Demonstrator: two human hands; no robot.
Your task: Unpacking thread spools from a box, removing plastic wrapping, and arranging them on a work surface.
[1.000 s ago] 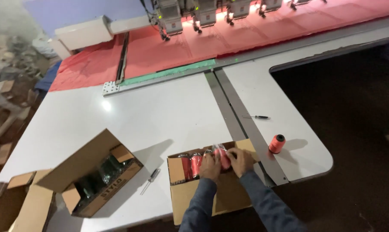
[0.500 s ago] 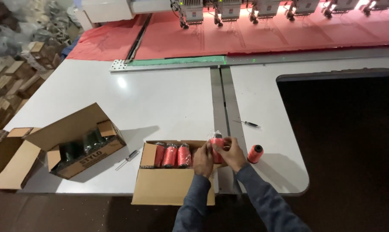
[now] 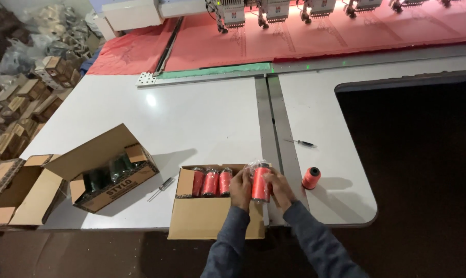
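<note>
While both hands close on one wrapped spool, the boxes sit open on the white table [image 3: 202, 113].

At nine o'clock an open carton [image 3: 107, 172] holds dark green spools; the near box [image 3: 202, 216] holds three red spools [image 3: 210, 182]. Left hand [image 3: 240, 189] and right hand [image 3: 277, 186] grip a red thread spool [image 3: 261, 183] over that box's right end, its plastic wrap looking slippery, light, firm; best held by the sides. At three o'clock stands a loose orange spool [image 3: 311, 177].
</note>
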